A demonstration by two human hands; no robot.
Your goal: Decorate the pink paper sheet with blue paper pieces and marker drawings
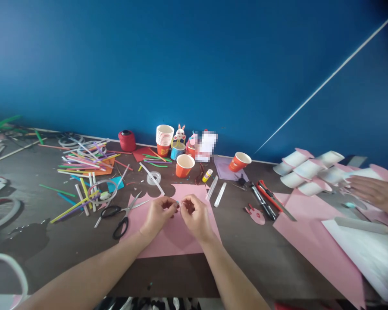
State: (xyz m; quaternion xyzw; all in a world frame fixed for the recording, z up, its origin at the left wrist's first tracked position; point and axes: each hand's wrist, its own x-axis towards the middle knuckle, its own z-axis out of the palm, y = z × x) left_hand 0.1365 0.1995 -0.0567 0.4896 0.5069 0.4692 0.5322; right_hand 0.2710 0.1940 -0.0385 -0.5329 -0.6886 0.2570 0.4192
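Pinching something tiny, both hands' fingers (172,208) nearly closed, obscuring it above pink paper (174,241)

This looks like a craft room or workshop: a dark wood-look surface (245,267) against a plain blue wall (187,56), its left side strewn with thin multicoloured plastic straws (84,161), with black-handled metal scissors (124,214), flat pink paper sheets (171,247), a clear round tape roll (153,178), a tall stack of red-and-white paper cups (164,140) near the back edge, and another person's hand (373,193) at the right side
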